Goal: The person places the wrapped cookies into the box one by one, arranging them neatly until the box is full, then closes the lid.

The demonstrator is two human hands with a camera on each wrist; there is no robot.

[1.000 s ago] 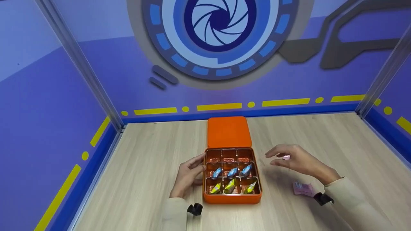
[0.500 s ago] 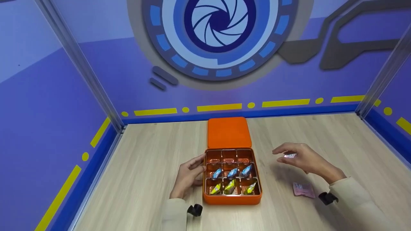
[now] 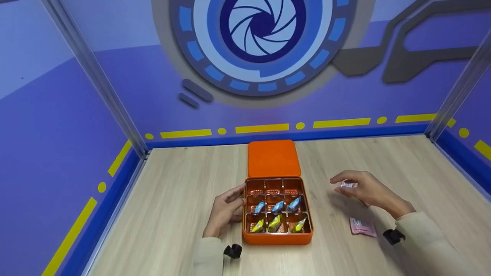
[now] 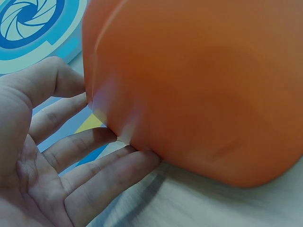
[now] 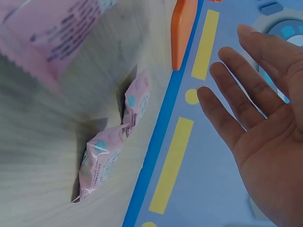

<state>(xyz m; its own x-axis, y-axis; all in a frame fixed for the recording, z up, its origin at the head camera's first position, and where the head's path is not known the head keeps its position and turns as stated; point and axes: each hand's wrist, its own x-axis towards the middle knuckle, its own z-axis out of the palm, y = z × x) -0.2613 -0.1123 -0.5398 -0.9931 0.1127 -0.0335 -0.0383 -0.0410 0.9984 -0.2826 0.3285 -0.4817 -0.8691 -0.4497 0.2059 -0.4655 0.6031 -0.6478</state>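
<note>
An orange tin box (image 3: 277, 239) with a divided tray stands opened on the table. Yellow-wrapped sweets (image 3: 275, 223) lie in its front row of compartments, blue-wrapped sweets (image 3: 277, 206) in the middle row; the back row holds none. My left hand (image 3: 225, 211) rests its fingertips against the box's left wall; the left wrist view shows the fingers touching the orange side (image 4: 203, 94). To the right of the box, my right hand (image 3: 366, 188) hovers over pink-wrapped sweets (image 5: 102, 158), its fingers apart and nothing in them. One pink-wrapped sweet (image 3: 362, 227) lies nearer me, below the hand.
The orange lid (image 3: 274, 158) lies behind the box, near the back wall. Patterned blue-purple panels enclose the wooden table (image 3: 184, 184) at the back and both sides. In the right wrist view, another pink packet (image 5: 52, 38) appears large at the upper left.
My right hand has shifted slightly right, away from the box, and more of a pink sweet shows between its thumb and fingers. My left hand and the box have not moved.
</note>
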